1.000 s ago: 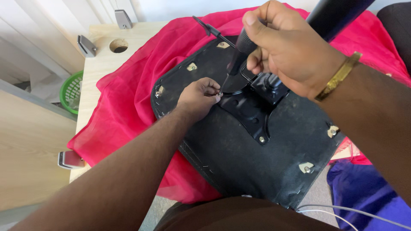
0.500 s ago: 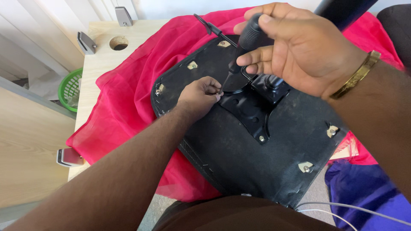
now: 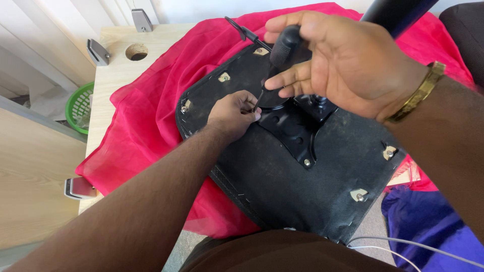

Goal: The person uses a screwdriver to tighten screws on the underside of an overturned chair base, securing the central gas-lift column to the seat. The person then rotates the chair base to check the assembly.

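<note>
A black-handled screwdriver (image 3: 286,49) stands tilted over the metal bracket (image 3: 295,132) at the middle of the upturned chair seat (image 3: 282,186). The right hand (image 3: 343,65) grips its handle; the left hand (image 3: 233,113) pinches the shaft's tip. Red cloth (image 3: 146,126) spreads from nine to twelve o'clock, leaving bare wooden surface (image 3: 113,70) at the eleven o'clock edge.

2 bare forearms, no sleeves, gold bangle (image 3: 416,93) on right wrist, brown garment (image 3: 282,252) at lap

Left hand (image 3: 233,112) pinching probably a screw, right hand (image 3: 343,65) gripping screwdriver (image 3: 285,48), black chair seat (image 3: 282,186)
</note>
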